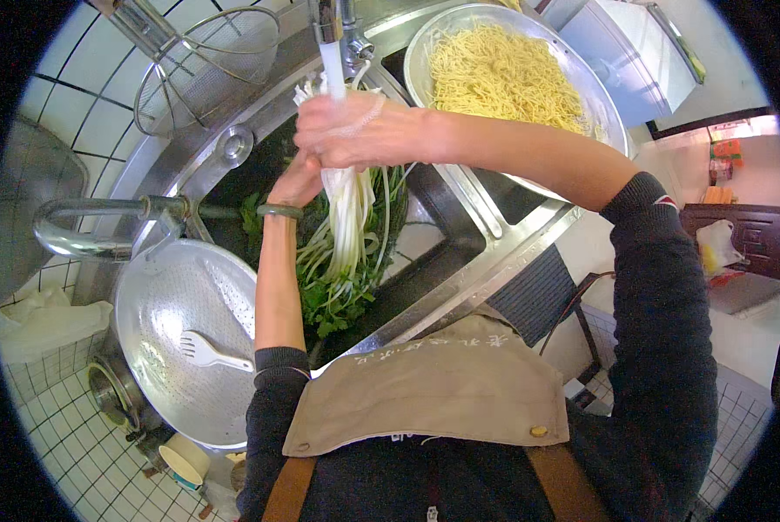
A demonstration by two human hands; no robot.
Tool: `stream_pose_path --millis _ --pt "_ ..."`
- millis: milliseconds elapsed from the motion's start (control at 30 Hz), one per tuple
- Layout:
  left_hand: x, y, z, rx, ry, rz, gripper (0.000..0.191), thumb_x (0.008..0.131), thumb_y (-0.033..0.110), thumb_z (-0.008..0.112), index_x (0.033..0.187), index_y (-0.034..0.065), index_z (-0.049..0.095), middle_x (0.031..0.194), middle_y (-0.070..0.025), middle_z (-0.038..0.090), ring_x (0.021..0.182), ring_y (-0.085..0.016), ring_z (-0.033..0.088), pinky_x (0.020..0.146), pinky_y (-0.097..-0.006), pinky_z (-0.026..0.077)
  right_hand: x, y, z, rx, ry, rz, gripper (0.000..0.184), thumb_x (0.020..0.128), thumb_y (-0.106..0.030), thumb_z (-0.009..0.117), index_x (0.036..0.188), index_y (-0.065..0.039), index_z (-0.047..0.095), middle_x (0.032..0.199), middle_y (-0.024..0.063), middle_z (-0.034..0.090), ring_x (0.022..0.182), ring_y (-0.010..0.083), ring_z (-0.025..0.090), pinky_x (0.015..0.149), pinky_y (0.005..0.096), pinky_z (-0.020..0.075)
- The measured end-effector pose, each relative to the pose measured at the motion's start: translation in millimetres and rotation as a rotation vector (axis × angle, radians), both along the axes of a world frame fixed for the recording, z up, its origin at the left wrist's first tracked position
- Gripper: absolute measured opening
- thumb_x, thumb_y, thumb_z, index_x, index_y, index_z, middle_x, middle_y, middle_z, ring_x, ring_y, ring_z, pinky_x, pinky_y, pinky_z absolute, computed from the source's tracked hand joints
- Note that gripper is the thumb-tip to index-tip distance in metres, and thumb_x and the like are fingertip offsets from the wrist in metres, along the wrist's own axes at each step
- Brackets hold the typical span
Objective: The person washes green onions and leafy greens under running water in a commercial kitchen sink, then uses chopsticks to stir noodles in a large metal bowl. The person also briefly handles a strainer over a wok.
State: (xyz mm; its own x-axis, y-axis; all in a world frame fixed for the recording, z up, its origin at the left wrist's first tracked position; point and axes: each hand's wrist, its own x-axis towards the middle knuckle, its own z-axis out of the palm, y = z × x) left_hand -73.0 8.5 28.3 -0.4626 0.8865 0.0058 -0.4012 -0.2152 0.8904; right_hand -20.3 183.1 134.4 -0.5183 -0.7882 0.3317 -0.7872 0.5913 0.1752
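Observation:
A bunch of leafy greens with long pale stalks [347,228], perhaps celery or coriander, hangs leaves down over a steel sink [422,293]. Both my hands grip it near the root end. My right hand [357,127] wraps round the stalks at the top, under water running from a metal faucet [325,23]. My left hand [298,179], with a bangle at the wrist, closes on the stalks just below and touches my right hand. The leaves hang low in the basin, and my fingers partly hide the stalks.
Yellow noodles [504,72] fill a round metal pan [419,46] at the upper right. At lower left, a perforated metal colander [161,293] holds a white slotted server [214,355]. A wire strainer [214,65] hangs by the tiled wall. A curved metal pipe [89,207] juts out left of the sink.

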Motion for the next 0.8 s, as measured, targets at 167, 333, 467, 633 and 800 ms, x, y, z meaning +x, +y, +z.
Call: stream_pose_path --millis 167,333,467,633,800 --pt "5 -5 21 -0.229 0.152 -0.016 0.076 0.067 0.026 0.081 0.127 -0.0014 0.044 0.118 -0.009 0.056 0.11 -0.02 0.053 0.098 -0.036 0.04 -2 -3 11 -0.007 0.08 -0.039 0.033 0.051 -0.025 0.075 0.082 -0.019 0.067 0.101 0.0006 0.056 0.111 0.0214 0.048 0.104 0.0501 0.03" --pt "25 -3 17 -0.188 0.149 0.223 0.076 0.073 0.015 0.075 0.135 0.0004 0.034 0.131 -0.0095 0.045 0.12 -0.02 0.043 0.102 -0.0333 0.033 10 1 22 -0.156 0.086 -0.332 0.078 0.053 -0.022 0.077 0.126 -0.019 0.048 0.135 0.0045 0.042 0.127 0.0273 0.037 0.105 0.0552 0.0273" --pt "22 -18 20 -0.24 0.122 0.318 0.064 0.076 0.015 0.067 0.13 -0.0017 0.037 0.113 -0.013 0.056 0.104 -0.025 0.056 0.093 -0.0365 0.044 36 24 8 -0.491 -0.036 -0.53 0.076 0.069 -0.015 0.072 0.136 -0.015 0.036 0.142 0.0155 0.032 0.125 0.0358 0.038 0.101 0.0472 0.0345" --pt "24 -30 24 -0.127 0.107 0.215 0.062 0.075 0.023 0.068 0.125 -0.0018 0.042 0.108 -0.0139 0.058 0.097 -0.026 0.058 0.085 -0.038 0.048 66 8 -93 -0.711 -0.576 -1.158 0.041 0.078 -0.01 0.058 0.115 0.003 0.046 0.092 0.0291 0.061 0.083 0.0402 0.063 0.071 0.0462 0.0516" --pt "28 -23 26 -0.156 0.12 0.132 0.065 0.073 0.027 0.069 0.124 -0.0017 0.042 0.106 -0.0129 0.058 0.099 -0.025 0.057 0.087 -0.0379 0.047 47 -13 -186 -0.532 -0.637 -1.453 0.033 0.075 -0.013 0.06 0.101 0.004 0.052 0.074 0.0233 0.064 0.068 0.0385 0.065 0.061 0.0476 0.0523"
